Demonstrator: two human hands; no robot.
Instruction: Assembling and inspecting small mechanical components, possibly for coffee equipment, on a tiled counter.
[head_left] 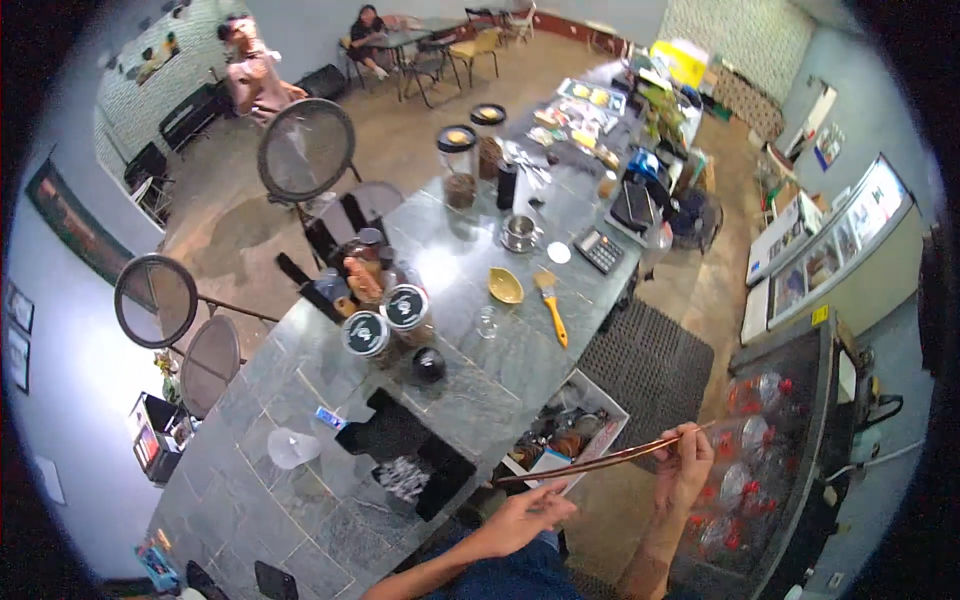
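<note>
Head view. Left part of the counter: pale disc, small blue packet, then black mat with a pale heap on it, too blurred to identify. Behind the mat, two lidded jars and a black ball.

Past the mat, your strip: long, thin, brown, apparently doubled. Left end by the counter's edge; can't tell whether it touches. From there it slants up to your right hand, crossing over the box in this view.

Left hand: below the strip, grip spread, fingers loose. Contact with the strip unclear. You'd do well to bring those fingers under the length as a light guide, since the far end looks likely to sag or swing.

Right hand: grip pinching the strip near its right end, fingertips raised. Judged best: a firm but gentle pinch, wrist steady, both lengths even so neither slips or twists. Mind the tip; it points toward the bottles at far right. Also watch the low end near the counter's edge, where it could snag.
</note>
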